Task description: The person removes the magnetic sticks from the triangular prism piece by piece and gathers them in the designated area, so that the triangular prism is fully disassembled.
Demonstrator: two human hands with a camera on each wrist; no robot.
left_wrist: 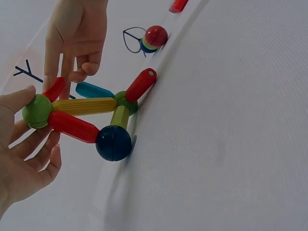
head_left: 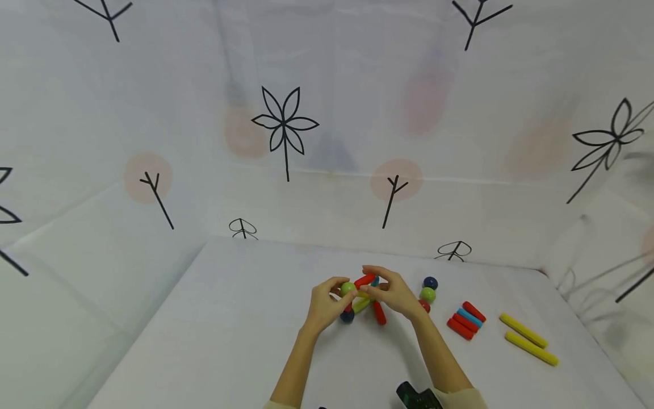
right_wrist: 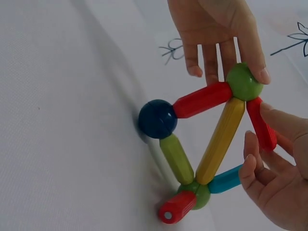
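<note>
Left hand [head_left: 326, 301] is pinching the top ball [right_wrist: 244, 81]; right hand [head_left: 395, 292] is pinching the red rod [right_wrist: 262, 126] touching it. From the top ball, the yellow rod [right_wrist: 220, 142] is slanting down. Judgement: bracing the top ball while easing the red rod end-on should be sparing other joints.

Red, yellow, blue and lime rods [left_wrist: 84, 106] and green and navy balls [right_wrist: 158, 119] contrast with a white, black-flowered backdrop [head_left: 342, 102].

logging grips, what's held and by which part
Left hand holds the model by its upper green ball; right hand pinches an attached red rod by its sides.
</note>
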